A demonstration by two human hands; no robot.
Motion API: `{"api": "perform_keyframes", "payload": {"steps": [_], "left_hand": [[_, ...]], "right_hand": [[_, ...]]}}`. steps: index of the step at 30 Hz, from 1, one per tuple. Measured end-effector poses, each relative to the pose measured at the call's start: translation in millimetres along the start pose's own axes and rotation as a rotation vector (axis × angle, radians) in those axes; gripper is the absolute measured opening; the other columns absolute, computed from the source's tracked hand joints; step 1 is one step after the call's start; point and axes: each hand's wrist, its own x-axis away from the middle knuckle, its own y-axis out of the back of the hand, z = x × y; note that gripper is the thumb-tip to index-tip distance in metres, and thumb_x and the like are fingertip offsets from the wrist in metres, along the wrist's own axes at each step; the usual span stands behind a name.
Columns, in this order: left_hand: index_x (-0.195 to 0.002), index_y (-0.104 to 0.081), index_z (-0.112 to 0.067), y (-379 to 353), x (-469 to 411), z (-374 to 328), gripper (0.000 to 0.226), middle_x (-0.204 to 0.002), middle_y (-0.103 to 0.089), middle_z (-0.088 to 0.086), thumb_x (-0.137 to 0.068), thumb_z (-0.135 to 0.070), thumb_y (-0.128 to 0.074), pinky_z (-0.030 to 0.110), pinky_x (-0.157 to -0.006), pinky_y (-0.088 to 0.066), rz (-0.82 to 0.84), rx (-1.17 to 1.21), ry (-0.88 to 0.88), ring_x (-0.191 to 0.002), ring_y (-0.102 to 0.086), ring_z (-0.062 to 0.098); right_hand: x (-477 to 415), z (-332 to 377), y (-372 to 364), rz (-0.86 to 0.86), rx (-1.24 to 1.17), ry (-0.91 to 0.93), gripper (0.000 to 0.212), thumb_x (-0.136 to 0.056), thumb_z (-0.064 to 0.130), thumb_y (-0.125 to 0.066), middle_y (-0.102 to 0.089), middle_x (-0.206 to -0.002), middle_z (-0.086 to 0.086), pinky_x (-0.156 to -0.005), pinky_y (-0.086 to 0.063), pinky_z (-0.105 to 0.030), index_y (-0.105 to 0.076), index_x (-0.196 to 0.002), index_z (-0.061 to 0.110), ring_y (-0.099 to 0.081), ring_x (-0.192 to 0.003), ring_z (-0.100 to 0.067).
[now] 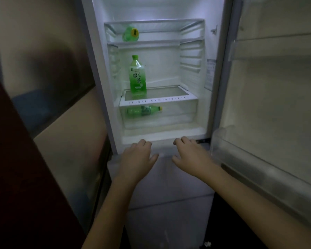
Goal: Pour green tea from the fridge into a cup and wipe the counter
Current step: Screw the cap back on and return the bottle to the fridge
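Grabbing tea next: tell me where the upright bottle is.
Head view: the upright green tea bottle stands at the left of the glass shelf, above the lying bottle.

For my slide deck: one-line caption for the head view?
Left hand and right hand, both empty, low before the open fridge; a green tea bottle stands upright on its shelf.

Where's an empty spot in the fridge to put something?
The glass shelf is bare to the right of the upright bottle, up to the fridge wall. The top shelf is free right of the lying bottle. The drawer has room right of the sideways bottle. The left sides are crowded.
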Motion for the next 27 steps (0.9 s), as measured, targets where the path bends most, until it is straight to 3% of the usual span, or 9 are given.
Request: {"api": "perform_keyframes", "payload": {"steps": [7,19,27], "left_hand": [[-0.134,-0.049,-0.016,-3.0,72.6,-34.2,0.050,-0.133,-0.051,0.002,-0.099,-0.051,-0.041,0.041,-0.092,-0.049,0.173,0.069,-0.024,-0.115,-0.054,0.023],[-0.137,-0.048,-0.018,51.4,108.7,-110.4,0.049,-0.132,-0.054,0.005,-0.100,-0.049,-0.040,0.036,-0.090,-0.046,0.092,0.048,-0.148,-0.119,-0.051,0.025],[-0.127,-0.054,-0.015,66.6,120.9,-221.6,0.044,-0.126,-0.058,0.006,-0.099,-0.047,-0.043,0.040,-0.089,-0.050,0.054,0.084,-0.251,-0.115,-0.054,0.026]], "right_hand": [[100.5,2.6,13.2,0.131,0.003,-0.072,0.042,-0.093,0.039,-0.047,-0.049,-0.128,-0.007,-0.092,-0.044,-0.038,-0.046,-0.127,0.014,-0.045,-0.118,-0.027],[174.6,-19.7,83.0,0.024,0.029,-0.131,0.045,-0.093,0.036,-0.047,-0.051,-0.132,-0.008,-0.095,-0.044,-0.038,-0.046,-0.131,0.012,-0.046,-0.120,-0.026],[257.8,-97.1,134.7,-0.049,0.070,-0.242,0.039,-0.092,0.035,-0.047,-0.051,-0.125,-0.007,-0.087,-0.047,-0.041,-0.046,-0.124,0.013,-0.048,-0.113,-0.028]]}}
